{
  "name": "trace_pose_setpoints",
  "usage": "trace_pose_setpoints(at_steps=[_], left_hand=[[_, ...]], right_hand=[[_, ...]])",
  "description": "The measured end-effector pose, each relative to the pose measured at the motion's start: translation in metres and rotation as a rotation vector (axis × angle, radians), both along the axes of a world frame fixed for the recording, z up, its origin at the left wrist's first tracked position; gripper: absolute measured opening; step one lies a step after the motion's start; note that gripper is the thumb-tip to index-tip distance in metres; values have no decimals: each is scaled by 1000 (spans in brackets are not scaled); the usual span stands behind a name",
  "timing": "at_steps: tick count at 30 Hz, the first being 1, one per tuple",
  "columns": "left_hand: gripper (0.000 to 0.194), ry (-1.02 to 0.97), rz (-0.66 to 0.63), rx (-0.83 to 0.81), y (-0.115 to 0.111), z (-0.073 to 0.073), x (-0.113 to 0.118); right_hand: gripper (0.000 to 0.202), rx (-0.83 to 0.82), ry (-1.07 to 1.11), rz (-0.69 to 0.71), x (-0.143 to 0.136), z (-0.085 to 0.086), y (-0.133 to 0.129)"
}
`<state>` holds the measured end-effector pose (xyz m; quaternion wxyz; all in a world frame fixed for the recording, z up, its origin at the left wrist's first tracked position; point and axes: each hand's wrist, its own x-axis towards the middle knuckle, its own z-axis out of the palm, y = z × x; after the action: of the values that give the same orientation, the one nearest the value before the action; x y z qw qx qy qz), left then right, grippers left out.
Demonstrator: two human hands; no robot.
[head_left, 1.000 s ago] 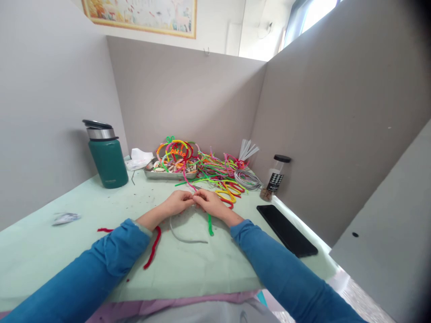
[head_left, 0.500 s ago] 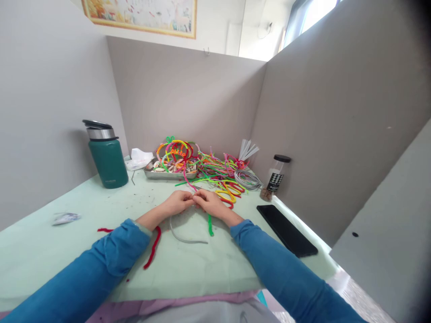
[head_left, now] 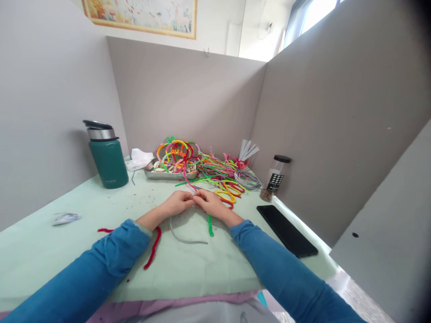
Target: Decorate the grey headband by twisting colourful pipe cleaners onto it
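Note:
My left hand (head_left: 178, 202) and my right hand (head_left: 209, 202) meet above the middle of the table, their fingertips pinched together. A pink pipe cleaner (head_left: 189, 180) runs from the far side down into the pinch; its lower end is hidden by the fingers. Below my left hand a thin grey wire (head_left: 188, 242) curves across the cloth; whether its upper end is held cannot be seen. A short green pipe cleaner (head_left: 210, 225) sticks out under my right hand. Beside my left forearm lies a dark red pipe cleaner (head_left: 153, 251), partly covered by the sleeve.
A metal tray (head_left: 170, 176) with small pieces and looped colourful pipe cleaners stands at the back, near a heap of pipe cleaners (head_left: 218, 163) and a coil of grey wire (head_left: 248, 179). A green bottle (head_left: 109, 161), clear jar (head_left: 274, 179) and black phone (head_left: 286, 229) flank the work.

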<state>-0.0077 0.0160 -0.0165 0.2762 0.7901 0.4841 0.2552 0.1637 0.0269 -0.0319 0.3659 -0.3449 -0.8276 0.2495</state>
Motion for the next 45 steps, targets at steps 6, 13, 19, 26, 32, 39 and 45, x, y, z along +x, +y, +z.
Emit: trace_pose_setpoints(at_steps=[6,13,19,26,32,39,45], left_hand=[[35,-6,0,3,0,1,0],[36,-15,-12,-13,-1,2,1],[36,-1,-14,10,-1,1,0],[36,5,-11,11,0,1,0],[37,2,-15,12,-1,2,0],[33,40,-11,72,-3,4,1],[33,30,-14,74,-2,3,1]], right_hand=[[22,12,-15,-3,0,3,-2],[23,7,-4,3,0,3,-3],[22,13,-20,-7,0,2,-2],[21,16,-18,-7,0,2,-3],[22,8,-20,-2,1,2,-2],[22,-3,-20,2,0,3,-2],[21,10,-18,-1,0,3,-2]])
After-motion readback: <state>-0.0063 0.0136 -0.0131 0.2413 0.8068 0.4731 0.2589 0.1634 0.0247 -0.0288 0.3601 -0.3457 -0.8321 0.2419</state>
